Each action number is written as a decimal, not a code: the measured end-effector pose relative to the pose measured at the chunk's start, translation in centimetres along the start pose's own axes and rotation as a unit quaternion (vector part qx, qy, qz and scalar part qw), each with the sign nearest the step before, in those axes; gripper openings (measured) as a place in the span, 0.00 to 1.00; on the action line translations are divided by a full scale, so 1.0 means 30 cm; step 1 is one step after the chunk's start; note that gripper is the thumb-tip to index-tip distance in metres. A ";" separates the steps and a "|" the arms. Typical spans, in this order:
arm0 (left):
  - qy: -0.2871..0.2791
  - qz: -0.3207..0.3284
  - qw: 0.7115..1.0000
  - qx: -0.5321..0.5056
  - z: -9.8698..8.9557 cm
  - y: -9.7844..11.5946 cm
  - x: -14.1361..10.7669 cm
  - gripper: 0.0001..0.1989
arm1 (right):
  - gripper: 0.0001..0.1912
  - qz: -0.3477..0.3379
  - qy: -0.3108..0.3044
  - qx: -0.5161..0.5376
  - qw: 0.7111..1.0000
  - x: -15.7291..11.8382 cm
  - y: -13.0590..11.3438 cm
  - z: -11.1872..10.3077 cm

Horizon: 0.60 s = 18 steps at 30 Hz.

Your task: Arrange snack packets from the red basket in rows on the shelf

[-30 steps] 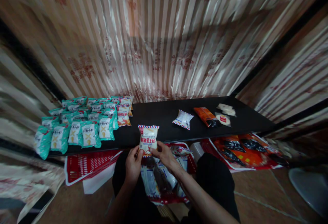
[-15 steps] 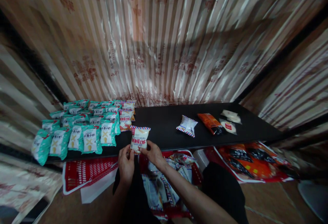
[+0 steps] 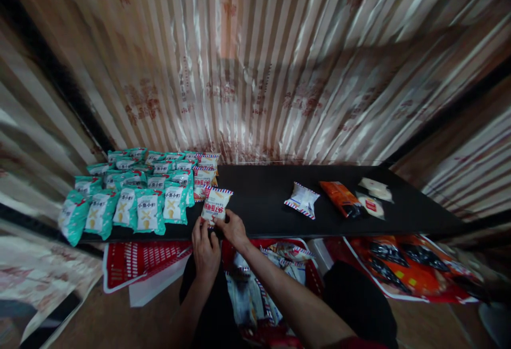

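Observation:
A small white and red snack bag (image 3: 216,205) with striped ends is at the shelf's front edge, its printing upside down to me. My right hand (image 3: 235,229) pinches its lower right corner. My left hand (image 3: 206,248) has its fingers curled at the bag's lower left edge. Just behind are matching striped snack bags (image 3: 205,179) in a short row. To their left, several green and white snack bags (image 3: 149,210) stand in close rows.
The black shelf (image 3: 255,200) also carries a white striped bag (image 3: 302,200), an orange packet (image 3: 340,198) and clear packets (image 3: 373,205) at right. Below are a basket of striped bags (image 3: 249,296), a basket of orange packets (image 3: 399,269) and a red basket (image 3: 139,258). Striped sheeting (image 3: 247,72) hangs behind.
The snack bag has moved back onto the shelf, close to the matching row, with both hands following it. My view has shifted slightly to the left.

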<state>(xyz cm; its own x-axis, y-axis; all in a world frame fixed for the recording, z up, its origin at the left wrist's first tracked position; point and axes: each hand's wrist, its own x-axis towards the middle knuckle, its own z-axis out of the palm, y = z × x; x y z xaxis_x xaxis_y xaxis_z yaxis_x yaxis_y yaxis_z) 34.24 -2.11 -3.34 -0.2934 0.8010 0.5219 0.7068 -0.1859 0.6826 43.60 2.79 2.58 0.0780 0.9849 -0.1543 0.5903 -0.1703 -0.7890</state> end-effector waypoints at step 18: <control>-0.007 -0.014 1.000 0.021 0.024 -0.044 0.075 0.22 | 0.12 -0.041 -0.019 -0.056 0.997 0.109 -0.075 0.074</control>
<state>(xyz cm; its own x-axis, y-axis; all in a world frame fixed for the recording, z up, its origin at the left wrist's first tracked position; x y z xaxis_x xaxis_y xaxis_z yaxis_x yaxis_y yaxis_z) 33.12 0.36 -3.45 -0.3043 0.8138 0.4951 0.7250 -0.1393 0.6745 40.76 6.33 2.54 -0.0040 0.9933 -0.1159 0.6792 -0.0824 -0.7293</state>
